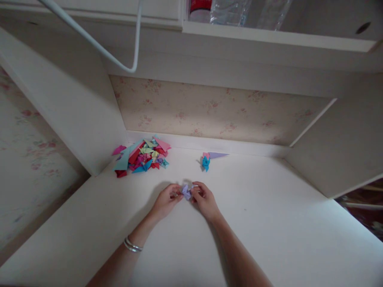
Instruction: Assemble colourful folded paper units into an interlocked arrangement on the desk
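Through my camera I see the left hand [168, 200] with the fingers curled and the grip narrow; the tips of thumb and finger hold one side of the lilac paper [186, 192]. The right hand [206, 202] is also narrow, and it pinches the other side of the same paper. So the paper is between the two hands, low over the worktop [254, 239]; I cannot tell if it touches the surface. On the wrist behind the left hand there are silver bangles [132, 244].

Beyond the left hand, a little outward, lies a pile [146, 151] of folded papers in many colours. Straight beyond the right hand I find a blue piece [206, 162], a pink piece [206, 155] partly behind it, and a purple spike [218, 155].

High above the hands, the shelf [275, 36] carries a red item [200, 5] and clear packs [229, 12], cut off by the upper edge; any print there is too small for me to read. Some fingertips are hidden behind the paper, and its folds are hard to make out.
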`<state>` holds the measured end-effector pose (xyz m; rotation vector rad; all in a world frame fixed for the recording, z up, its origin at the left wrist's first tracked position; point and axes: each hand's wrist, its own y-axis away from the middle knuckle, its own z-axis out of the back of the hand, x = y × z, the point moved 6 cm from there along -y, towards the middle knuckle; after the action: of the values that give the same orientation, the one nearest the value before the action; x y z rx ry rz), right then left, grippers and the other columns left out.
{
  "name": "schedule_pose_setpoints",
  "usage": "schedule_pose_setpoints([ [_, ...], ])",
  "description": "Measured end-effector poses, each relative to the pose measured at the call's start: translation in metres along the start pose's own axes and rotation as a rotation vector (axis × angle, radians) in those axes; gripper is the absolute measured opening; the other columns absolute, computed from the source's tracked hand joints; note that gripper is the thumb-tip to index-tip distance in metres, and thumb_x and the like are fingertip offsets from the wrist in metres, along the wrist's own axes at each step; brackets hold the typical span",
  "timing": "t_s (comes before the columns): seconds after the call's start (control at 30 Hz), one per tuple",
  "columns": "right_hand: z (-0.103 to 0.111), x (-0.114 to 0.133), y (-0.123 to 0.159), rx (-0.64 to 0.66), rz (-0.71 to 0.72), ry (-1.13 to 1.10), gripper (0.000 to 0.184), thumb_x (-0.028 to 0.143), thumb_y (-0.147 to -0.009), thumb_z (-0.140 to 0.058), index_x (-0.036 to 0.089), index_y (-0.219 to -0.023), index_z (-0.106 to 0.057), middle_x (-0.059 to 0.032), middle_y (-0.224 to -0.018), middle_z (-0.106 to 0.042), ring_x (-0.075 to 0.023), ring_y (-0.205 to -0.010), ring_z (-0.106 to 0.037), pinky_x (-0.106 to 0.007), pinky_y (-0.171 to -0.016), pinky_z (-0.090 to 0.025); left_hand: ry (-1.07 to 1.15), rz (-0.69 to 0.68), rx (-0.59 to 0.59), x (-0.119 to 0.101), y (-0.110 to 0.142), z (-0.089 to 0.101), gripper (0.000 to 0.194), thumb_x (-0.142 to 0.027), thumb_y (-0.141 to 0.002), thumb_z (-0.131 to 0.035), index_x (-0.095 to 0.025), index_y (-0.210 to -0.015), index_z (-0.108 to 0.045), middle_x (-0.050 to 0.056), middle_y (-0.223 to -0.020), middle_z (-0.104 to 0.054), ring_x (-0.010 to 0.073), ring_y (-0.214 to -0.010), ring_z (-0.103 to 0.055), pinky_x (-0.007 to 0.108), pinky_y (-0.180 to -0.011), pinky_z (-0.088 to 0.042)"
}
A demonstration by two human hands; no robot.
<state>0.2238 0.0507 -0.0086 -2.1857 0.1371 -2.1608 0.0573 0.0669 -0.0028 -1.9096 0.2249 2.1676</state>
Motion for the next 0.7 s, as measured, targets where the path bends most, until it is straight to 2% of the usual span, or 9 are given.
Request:
schedule_pose_setpoints([
  [0.13,-0.003,0.0,0.006,0.039,-0.007,-0.002,0.043,0.045,-0.077,-0.067,0.021,-0.111,-0.054,0.0008,-0.075,-0.065,-0.0104,-0.054,-0.055,-0.025,-0.054,-0.046,0.007,0.031,-0.053,-0.007,0.004,0.003,0.035,-0.027,-0.07,-0.07,-0.015,-0.101,-0.058,0.004,-0.084,-0.065,0.0157,-0.074,-0.061,0.027,-0.069,-0.045],
  [0.27,-0.004,0.002,0.011,0.042,-0.003,-0.016,0.047,0.042,-0.074,-0.071,0.022,-0.113,-0.053,-0.0023,-0.087,-0.067,-0.0106,-0.059,-0.057,-0.025,-0.055,-0.047,0.039,0.058,-0.066,-0.01,0.007,0.003,0.035,-0.025,-0.069,-0.069,-0.014,-0.1,-0.058,0.005,-0.084,-0.065,0.0159,-0.074,-0.062,0.026,-0.067,-0.045],
  [0.47,-0.003,0.002,0.011,0.055,0.014,-0.01,0.052,0.039,-0.072,-0.074,0.023,-0.117,-0.054,-0.0076,-0.112,-0.065,-0.0095,-0.062,-0.056,-0.025,-0.058,-0.046,0.098,0.028,-0.084,-0.01,0.006,0.0,0.03,-0.022,-0.071,-0.065,-0.014,-0.1,-0.058,0.008,-0.091,-0.066,0.0166,-0.08,-0.062,0.026,-0.068,-0.046],
  [0.7,-0.008,0.004,0.012,0.109,0.009,-0.079,0.05,0.04,-0.074,-0.072,0.022,-0.117,-0.053,-0.0058,-0.1,-0.068,-0.0127,-0.068,-0.059,-0.026,-0.061,-0.046,0.083,0.037,-0.097,-0.014,0.007,-0.002,0.025,-0.022,-0.071,-0.065,-0.014,-0.095,-0.06,0.008,-0.089,-0.067,0.0161,-0.077,-0.062,0.025,-0.065,-0.045],
])
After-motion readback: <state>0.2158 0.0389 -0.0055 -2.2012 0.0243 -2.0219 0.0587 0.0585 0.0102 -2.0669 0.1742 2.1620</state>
